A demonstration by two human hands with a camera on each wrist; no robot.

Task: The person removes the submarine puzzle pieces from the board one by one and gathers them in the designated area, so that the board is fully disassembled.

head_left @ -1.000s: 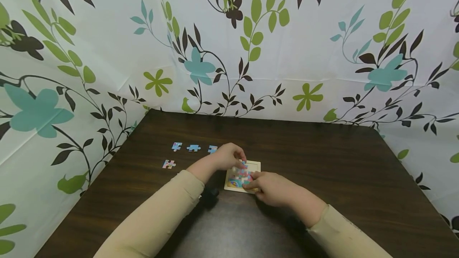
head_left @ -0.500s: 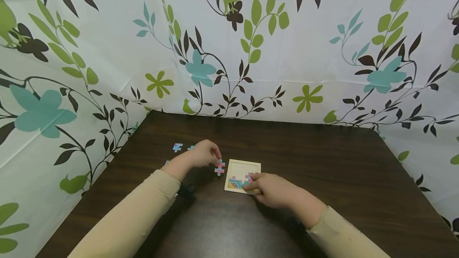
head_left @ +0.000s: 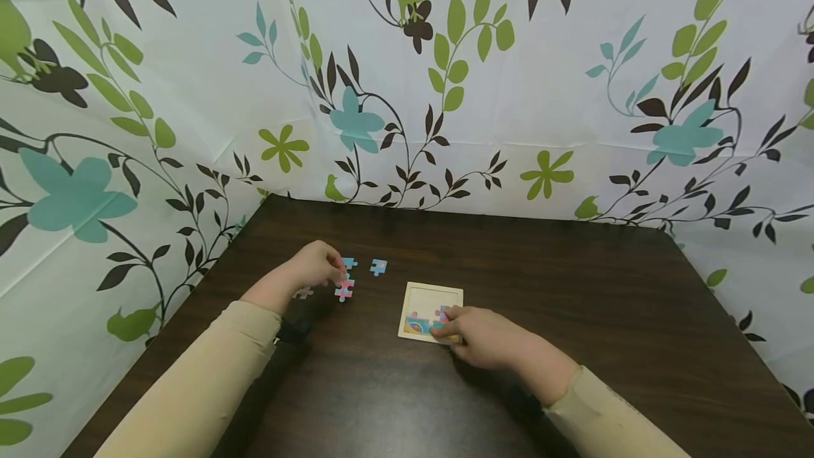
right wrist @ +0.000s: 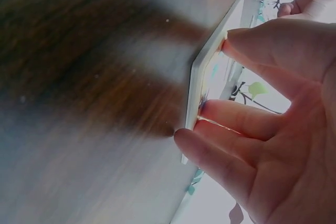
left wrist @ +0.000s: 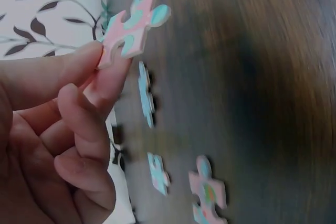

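My left hand point(head_left: 311, 265) pinches a pink and light-blue jigsaw piece point(left wrist: 139, 27) between thumb and fingers, held up over the table's left side. A blue jigsaw piece point(left wrist: 145, 95) and a smaller blue one point(left wrist: 157, 174) lie beneath it, with a pink one point(left wrist: 208, 190) nearer. To the right lies a square pale wooden puzzle tray point(head_left: 412, 292), with a few coloured pieces point(head_left: 417, 324) along its front. My right hand point(head_left: 486, 336) rests at the tray's front right corner. Its fingertips point(right wrist: 191, 140) touch the edge and inside, covering part of the pieces.
The dark wooden table point(head_left: 572, 316) extends right and forward of the tray. Behind and beside it hangs a white cloth point(head_left: 477, 175) with leaf and bird prints. One blue jigsaw piece point(head_left: 378, 267) lies between my left hand and the tray.
My left hand has drawn away from the tray to the left, carrying the pink and light-blue jigsaw piece over the loose ones. The right hand stays at the tray.
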